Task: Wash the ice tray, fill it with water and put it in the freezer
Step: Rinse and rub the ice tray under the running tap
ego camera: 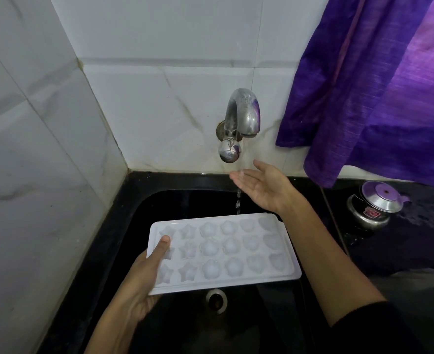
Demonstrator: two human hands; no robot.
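Your left hand grips the white plastic ice tray by its left end, level over the black sink; your right hand lies open, palm up, under the steel tap's thin stream.

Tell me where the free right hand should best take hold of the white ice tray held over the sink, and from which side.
Probably the flat rim on the short right end of the ice tray, approached from the right, thumb on top and fingers beneath. The left hand already pinches the opposite short end that way, so this would balance the level tray. The right hand is open under the tap's stream.
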